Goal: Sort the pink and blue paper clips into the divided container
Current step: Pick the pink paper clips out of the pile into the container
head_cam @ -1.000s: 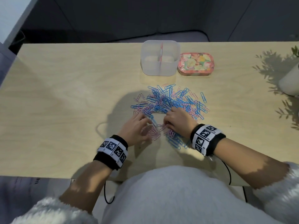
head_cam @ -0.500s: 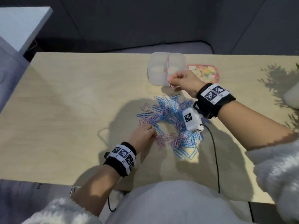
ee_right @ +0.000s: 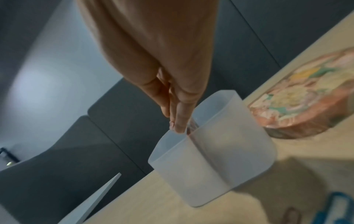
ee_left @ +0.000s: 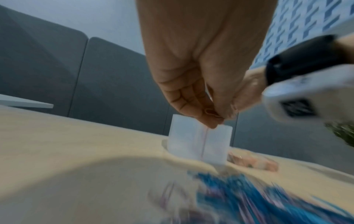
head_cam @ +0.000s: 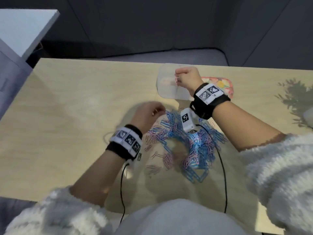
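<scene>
A mixed pile of pink and blue paper clips (head_cam: 186, 146) lies on the wooden table (head_cam: 76, 116) in front of me. Behind it stands the translucent divided container (head_cam: 167, 94). My right hand (head_cam: 177, 77) hovers over the container near its middle divider and pinches a few pink clips (head_cam: 176, 80) that hang from its fingertips. In the right wrist view that right hand (ee_right: 178, 125) points straight down at the divider of the container (ee_right: 220, 159). My left hand (head_cam: 160, 112) is lifted over the pile's far left edge. The left wrist view shows this left hand (ee_left: 214, 116) pinching what looks like a pink clip.
A flowered tin (head_cam: 220, 83) sits right of the container, partly behind my right wrist. A pale pot (head_cam: 308, 116) and a plant's shadow are at the table's right edge. A white shelf (head_cam: 22, 31) stands off the far left corner. Cables run from both wrists.
My right hand carried pink clips from the pile up to the container and now holds them over it. My left hand lifted off the pile's near side and moved farther away.
</scene>
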Available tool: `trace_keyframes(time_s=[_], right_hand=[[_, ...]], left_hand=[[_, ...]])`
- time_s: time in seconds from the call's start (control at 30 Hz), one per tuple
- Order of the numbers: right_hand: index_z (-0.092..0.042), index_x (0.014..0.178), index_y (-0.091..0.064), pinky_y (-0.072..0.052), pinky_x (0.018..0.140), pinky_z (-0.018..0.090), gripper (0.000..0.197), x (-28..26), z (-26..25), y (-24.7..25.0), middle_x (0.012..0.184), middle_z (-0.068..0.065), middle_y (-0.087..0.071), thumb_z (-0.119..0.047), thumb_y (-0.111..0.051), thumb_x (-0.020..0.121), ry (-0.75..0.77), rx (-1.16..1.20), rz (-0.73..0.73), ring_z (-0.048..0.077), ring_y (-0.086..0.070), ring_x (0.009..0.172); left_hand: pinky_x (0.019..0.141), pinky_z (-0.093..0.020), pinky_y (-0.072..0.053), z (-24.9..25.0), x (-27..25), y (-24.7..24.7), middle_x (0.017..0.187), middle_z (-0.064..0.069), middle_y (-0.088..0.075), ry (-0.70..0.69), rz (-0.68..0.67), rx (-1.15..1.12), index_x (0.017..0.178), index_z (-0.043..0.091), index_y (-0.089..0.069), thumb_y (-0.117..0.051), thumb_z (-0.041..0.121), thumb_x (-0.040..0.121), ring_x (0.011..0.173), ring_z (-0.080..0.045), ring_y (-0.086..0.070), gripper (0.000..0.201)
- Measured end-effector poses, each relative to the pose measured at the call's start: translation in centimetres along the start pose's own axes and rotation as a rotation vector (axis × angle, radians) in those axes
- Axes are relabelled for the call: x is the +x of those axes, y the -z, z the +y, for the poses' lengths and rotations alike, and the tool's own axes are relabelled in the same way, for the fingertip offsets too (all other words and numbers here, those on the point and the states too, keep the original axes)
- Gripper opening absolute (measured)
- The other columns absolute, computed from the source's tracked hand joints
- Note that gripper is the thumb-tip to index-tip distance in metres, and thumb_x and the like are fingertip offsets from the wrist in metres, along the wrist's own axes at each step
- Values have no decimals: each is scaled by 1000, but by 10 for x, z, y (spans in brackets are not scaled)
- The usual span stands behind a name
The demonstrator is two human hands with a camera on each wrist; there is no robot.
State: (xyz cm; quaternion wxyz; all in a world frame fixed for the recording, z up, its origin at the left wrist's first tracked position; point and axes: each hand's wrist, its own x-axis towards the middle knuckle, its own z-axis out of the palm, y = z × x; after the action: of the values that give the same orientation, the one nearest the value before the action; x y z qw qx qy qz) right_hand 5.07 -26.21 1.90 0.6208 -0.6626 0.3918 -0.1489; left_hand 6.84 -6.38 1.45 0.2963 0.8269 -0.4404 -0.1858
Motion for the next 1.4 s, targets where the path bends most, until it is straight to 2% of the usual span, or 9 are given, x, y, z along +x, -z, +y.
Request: trace_keyframes(time_s=[0.07, 0.17, 0.27, 0.4, 0.57, 0.83, 0.97, 1.17, 1.4], right_hand=[[4, 105, -64, -52, 86, 34, 33, -6, 5, 6, 102, 16, -62, 10, -37, 86, 75, -53, 56, 23, -58, 91], [11, 121, -51, -53, 66, 17, 38, -12, 11, 13, 105, 17, -53, 17, -32, 88, 91, 77, -1, 19, -55, 78], [11, 116, -55, -53, 60, 12, 38, -10, 10, 19, 93, 12, -58, 17, -32, 86, 73, 122, 61, 14, -57, 71], [9, 103, -63, -52, 87, 33, 35, -13, 18, 34, 81, 5, -63, 13, -35, 83, 166, -66, 159, 18, -58, 81], [1, 105, -67, -45, 97, 26, 38, -36, 39, 49, 109, 16, -68, 9, -38, 81, 327, -465, 102, 23, -62, 104], [-3, 112, -62, -40, 100, 31, 34, -77, 42, 41, 115, 13, -64, 4, -39, 88, 498, -732, 48, 26, -56, 111], [-6, 102, -67, -45, 88, 40, 24, -97, 59, 13, 103, 13, -69, -7, -46, 89, 523, -871, -177, 31, -59, 99], [-10, 104, -63, -38, 90, 40, 24, -109, 84, -36, 108, 12, -62, -24, -58, 85, 469, -1103, -492, 30, -52, 108], [-10, 91, -65, -42, 83, 36, 14, -119, 103, -6, 98, 13, -63, -12, -58, 80, 298, -1029, -428, 31, -58, 96]], left_hand=[[76, -23, -44, 9, 34, 10, 92, -6, -72, -8, 121, 18, 91, 10, -70, -60, 16, 87, 77, -14, -58, 13], [81, -28, -45, 18, 81, 19, 95, -9, -73, 18, 240, -13, 92, 7, -71, -57, 15, 86, 88, -23, -63, 17], [90, -32, -47, 17, 117, 20, 102, -15, -70, 64, 158, 87, 96, 4, -68, -51, 15, 90, 98, -29, -62, 22], [87, -41, -44, 3, 131, 12, 95, -22, -66, -5, -6, 365, 82, 6, -58, -38, 19, 96, 95, -36, -57, 28], [89, -39, -34, -20, 115, -1, 103, -17, -69, -149, 55, 516, 97, 9, -66, -37, 19, 98, 103, -32, -57, 30], [97, -40, -40, -35, 60, -4, 119, -11, -63, -198, 180, 224, 115, 11, -61, -48, 14, 93, 114, -29, -53, 26], [91, -37, -39, -58, 5, -11, 114, -9, -57, 10, 96, 202, 110, 14, -61, -52, 17, 90, 106, -27, -52, 22], [85, -37, -48, -65, -36, -29, 107, -8, -56, 188, -94, 122, 106, 13, -62, -63, 25, 84, 94, -23, -58, 25], [79, -27, -42, -73, -48, -32, 92, 0, -52, 245, -77, 110, 95, 12, -62, -59, 17, 86, 86, -15, -49, 11]])
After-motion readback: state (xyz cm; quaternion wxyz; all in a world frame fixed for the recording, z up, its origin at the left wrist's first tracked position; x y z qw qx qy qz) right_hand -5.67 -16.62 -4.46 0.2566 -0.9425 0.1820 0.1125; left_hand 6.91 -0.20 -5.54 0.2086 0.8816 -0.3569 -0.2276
